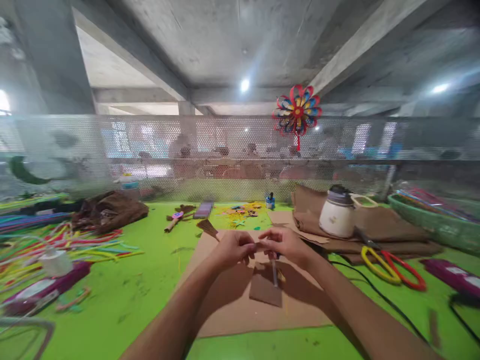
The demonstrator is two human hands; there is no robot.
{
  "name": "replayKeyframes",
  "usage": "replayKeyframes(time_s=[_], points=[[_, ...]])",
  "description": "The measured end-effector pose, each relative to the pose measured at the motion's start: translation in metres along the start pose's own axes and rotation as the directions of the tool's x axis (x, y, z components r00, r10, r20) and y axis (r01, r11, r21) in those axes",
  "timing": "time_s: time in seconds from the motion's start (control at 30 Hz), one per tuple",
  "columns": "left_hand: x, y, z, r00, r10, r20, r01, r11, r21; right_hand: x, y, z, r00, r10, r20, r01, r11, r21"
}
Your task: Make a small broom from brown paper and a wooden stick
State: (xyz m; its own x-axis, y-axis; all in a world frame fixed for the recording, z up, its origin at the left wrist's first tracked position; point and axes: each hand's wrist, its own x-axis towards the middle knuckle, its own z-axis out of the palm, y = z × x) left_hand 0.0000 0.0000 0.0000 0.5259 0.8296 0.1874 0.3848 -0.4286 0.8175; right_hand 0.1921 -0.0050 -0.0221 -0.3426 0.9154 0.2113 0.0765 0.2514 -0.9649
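Note:
My left hand (pixel 234 247) and my right hand (pixel 281 245) meet over a sheet of brown cardboard (pixel 221 315). Both are closed, fingertips pinched around a small brown piece (pixel 259 246) whose shape is mostly hidden. A brown fringed piece like a little brush (pixel 208 228) sticks out beyond my left hand; whether that hand holds it is unclear. Under my right hand a pale, translucent stick (pixel 275 274) slants over a brown square (pixel 264 291). Whether the stick touches my fingers cannot be made out.
Scissors with yellow and red handles (pixel 393 267) and a white jar (pixel 336 212) stand at right near folded brown cloth (pixel 390 225). Coloured pipe cleaners (pixel 93 245) spread at left. A black cable (pixel 378 290) crosses the green table (pixel 150 300). A mesh screen (pixel 157 145) rises behind.

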Motion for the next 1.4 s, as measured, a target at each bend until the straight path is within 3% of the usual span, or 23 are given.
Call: replayKeyframes(time_s=[0.17, 0.57, 0.8, 1.07, 1.2, 1.4], points=[[0.001, -0.001, 0.001, 1.0, -0.009, -0.008, 0.009, 1.0, -0.028, 0.002, 0.0, 0.004, 1.0, -0.028, 0.0, 0.028, 0.999, -0.03], [0.0, 0.004, 0.005, 0.999, -0.045, 0.027, 0.05, 0.975, -0.217, -0.001, 0.002, 0.012, 0.994, -0.085, -0.067, 0.093, 0.989, 0.119], [-0.002, 0.002, 0.002, 0.993, -0.081, 0.089, 0.11, 0.912, -0.395, -0.001, -0.003, -0.002, 1.0, -0.008, -0.01, 0.01, 0.962, 0.274], [-0.002, -0.002, 0.002, 0.992, -0.053, 0.117, 0.096, 0.908, -0.408, -0.001, -0.001, -0.009, 1.0, -0.006, -0.007, 0.007, 0.998, 0.07], [-0.003, -0.002, 0.004, 0.992, -0.04, 0.116, 0.084, 0.915, -0.395, -0.001, 0.0, -0.011, 1.0, -0.018, -0.014, 0.019, 0.998, 0.054], [-0.002, -0.002, 0.006, 0.993, -0.035, 0.111, 0.074, 0.925, -0.373, -0.002, -0.003, -0.01, 0.997, 0.011, 0.075, -0.016, 0.998, 0.066]])
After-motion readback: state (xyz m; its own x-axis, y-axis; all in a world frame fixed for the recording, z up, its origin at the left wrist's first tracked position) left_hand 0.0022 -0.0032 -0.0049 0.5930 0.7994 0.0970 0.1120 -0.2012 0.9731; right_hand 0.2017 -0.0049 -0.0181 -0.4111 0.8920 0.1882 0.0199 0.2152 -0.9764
